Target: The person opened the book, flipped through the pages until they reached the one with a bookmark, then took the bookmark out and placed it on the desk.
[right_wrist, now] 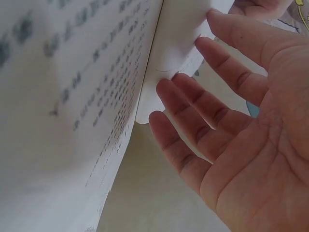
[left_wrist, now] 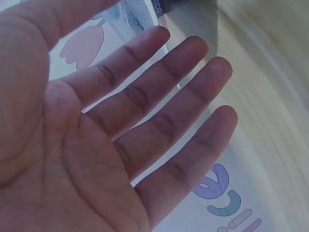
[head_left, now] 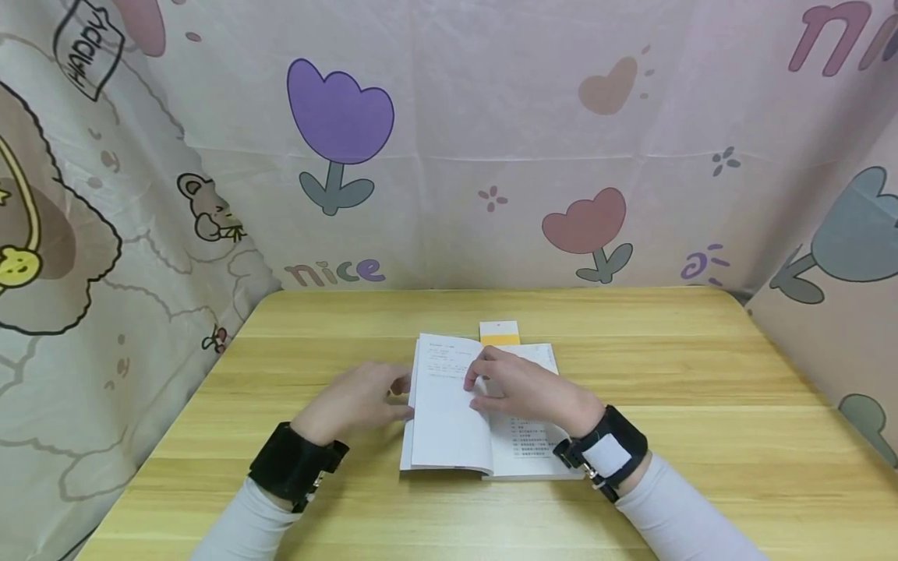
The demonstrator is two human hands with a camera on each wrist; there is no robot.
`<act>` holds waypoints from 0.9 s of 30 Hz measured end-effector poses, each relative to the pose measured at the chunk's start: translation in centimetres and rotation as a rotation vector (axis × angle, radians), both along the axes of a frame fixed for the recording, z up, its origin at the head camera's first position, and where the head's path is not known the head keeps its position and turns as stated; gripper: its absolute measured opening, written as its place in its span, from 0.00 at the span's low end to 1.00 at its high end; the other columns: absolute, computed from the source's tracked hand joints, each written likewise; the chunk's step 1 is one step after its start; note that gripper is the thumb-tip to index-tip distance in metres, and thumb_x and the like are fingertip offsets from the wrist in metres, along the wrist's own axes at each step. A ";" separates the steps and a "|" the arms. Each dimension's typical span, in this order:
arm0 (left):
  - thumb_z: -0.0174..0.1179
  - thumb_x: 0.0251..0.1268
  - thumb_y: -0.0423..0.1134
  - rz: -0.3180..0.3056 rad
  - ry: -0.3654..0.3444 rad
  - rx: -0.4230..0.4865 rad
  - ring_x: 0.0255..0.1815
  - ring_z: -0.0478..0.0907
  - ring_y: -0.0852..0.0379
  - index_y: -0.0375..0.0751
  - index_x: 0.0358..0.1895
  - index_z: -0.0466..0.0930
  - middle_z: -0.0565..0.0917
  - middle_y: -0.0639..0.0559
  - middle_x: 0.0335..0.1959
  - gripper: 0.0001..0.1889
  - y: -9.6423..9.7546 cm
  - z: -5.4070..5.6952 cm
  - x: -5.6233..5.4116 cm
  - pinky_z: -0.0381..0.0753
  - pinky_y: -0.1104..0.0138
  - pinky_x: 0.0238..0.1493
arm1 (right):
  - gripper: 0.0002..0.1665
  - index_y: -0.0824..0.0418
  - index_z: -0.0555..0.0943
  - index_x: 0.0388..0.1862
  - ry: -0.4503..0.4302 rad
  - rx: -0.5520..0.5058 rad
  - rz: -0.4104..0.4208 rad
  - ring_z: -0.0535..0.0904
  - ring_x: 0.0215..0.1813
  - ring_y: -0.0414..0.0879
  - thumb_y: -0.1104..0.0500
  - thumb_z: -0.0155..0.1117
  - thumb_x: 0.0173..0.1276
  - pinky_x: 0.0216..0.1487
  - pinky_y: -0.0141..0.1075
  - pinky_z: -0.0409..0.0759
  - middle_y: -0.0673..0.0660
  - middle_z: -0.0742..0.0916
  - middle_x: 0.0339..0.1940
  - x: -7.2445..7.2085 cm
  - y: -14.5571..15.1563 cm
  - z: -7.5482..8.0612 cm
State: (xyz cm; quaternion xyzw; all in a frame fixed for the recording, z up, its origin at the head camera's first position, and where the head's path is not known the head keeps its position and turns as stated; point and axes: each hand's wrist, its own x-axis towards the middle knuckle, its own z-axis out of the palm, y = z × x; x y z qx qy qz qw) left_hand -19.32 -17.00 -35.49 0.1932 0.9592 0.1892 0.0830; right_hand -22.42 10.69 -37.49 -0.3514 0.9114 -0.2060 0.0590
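Observation:
An open book [head_left: 449, 432] lies on the table, its left page mostly blank with a few faint lines of print near the top. Printed lines fill part of the right page [head_left: 529, 461]. At the book's left edge is my left hand [head_left: 358, 400], its fingers long and spread in the left wrist view. My right hand [head_left: 529, 389] reaches over the right page, fingertips against the left page near the fold. In the right wrist view, the fingers of that hand [right_wrist: 251, 130] are loosely bent along the page, beside a large printed page [right_wrist: 72, 121].
A white and yellow piece [head_left: 500, 333] sticks out beyond the book's top edge. The wooden table [head_left: 701, 436] extends on both sides of the book. A cloth [head_left: 449, 210] with tulips and hearts hangs behind the table and at its sides.

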 end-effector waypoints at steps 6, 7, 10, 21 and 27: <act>0.73 0.70 0.42 -0.027 0.026 -0.011 0.42 0.82 0.58 0.48 0.43 0.86 0.89 0.53 0.42 0.06 -0.6 0.3 -0.1 0.85 0.59 0.45 | 0.11 0.50 0.87 0.50 0.007 0.017 -0.011 0.77 0.46 0.44 0.50 0.76 0.73 0.48 0.35 0.79 0.53 0.84 0.57 0.0 -0.2 -0.1; 0.71 0.71 0.42 -0.031 0.031 -0.012 0.43 0.83 0.57 0.48 0.44 0.86 0.89 0.53 0.42 0.05 -0.7 0.4 -0.1 0.86 0.58 0.46 | 0.11 0.50 0.87 0.50 0.008 0.018 -0.011 0.77 0.46 0.44 0.50 0.76 0.73 0.48 0.35 0.79 0.53 0.84 0.57 0.0 -0.3 -0.2; 0.68 0.74 0.41 -0.038 0.053 -0.009 0.47 0.85 0.54 0.48 0.45 0.87 0.90 0.52 0.44 0.04 -0.9 0.6 -0.1 0.87 0.56 0.49 | 0.11 0.49 0.87 0.50 0.008 0.022 -0.014 0.77 0.46 0.44 0.50 0.77 0.73 0.47 0.35 0.79 0.53 0.84 0.56 0.0 -0.4 -0.3; 0.70 0.73 0.39 -0.097 0.184 0.039 0.46 0.85 0.52 0.42 0.53 0.87 0.91 0.47 0.51 0.10 0.0 0.6 -0.1 0.87 0.56 0.49 | 0.09 0.52 0.88 0.49 0.033 0.019 0.012 0.77 0.49 0.45 0.53 0.75 0.74 0.52 0.38 0.82 0.54 0.85 0.57 0.1 -0.4 -0.3; 0.71 0.72 0.40 -0.233 0.210 0.038 0.49 0.85 0.50 0.40 0.61 0.85 0.88 0.44 0.57 0.18 1.2 -0.4 0.1 0.89 0.56 0.54 | 0.10 0.52 0.88 0.51 0.038 0.020 0.029 0.78 0.50 0.44 0.53 0.74 0.75 0.54 0.39 0.83 0.54 0.85 0.58 0.1 -0.4 -0.2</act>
